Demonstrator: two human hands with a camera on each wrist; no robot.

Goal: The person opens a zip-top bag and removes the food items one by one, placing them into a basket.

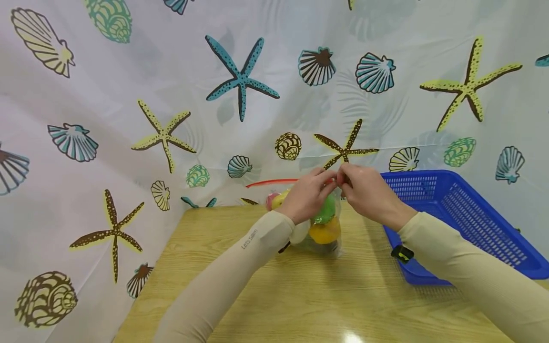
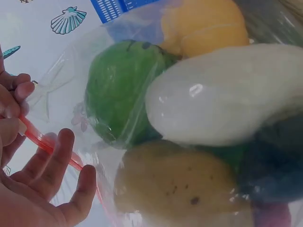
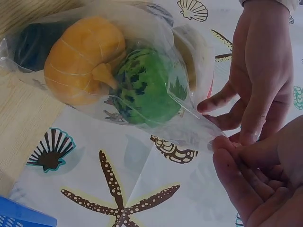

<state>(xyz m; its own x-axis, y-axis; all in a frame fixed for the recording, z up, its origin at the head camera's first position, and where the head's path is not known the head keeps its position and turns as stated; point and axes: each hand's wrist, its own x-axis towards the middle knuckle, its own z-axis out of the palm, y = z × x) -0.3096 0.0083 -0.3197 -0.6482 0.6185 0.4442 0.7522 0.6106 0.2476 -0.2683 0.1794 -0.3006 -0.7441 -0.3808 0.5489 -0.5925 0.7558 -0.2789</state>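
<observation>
A clear zip bag (image 1: 339, 240) with a red zip strip stands upright on the wooden table, held by its top edge. Inside it are an orange pumpkin (image 3: 83, 59), a green round fruit or vegetable (image 3: 149, 87), a long white piece (image 2: 213, 97), a brown spotted potato-like piece (image 2: 175, 182) and a dark piece (image 2: 274, 161). My left hand (image 1: 306, 195) pinches the red zip (image 2: 40, 139) near the bag's corner, some fingers spread beside it. Right beside it, my right hand (image 1: 369, 190) pinches the bag's top corner between thumb and forefinger.
A blue plastic basket (image 1: 484, 214) stands on the right of the wooden table (image 1: 274, 305), beside my right forearm. Behind the table hangs a white curtain (image 1: 291, 109) printed with starfish and shells. A small dark object (image 1: 403, 254) is by my right sleeve.
</observation>
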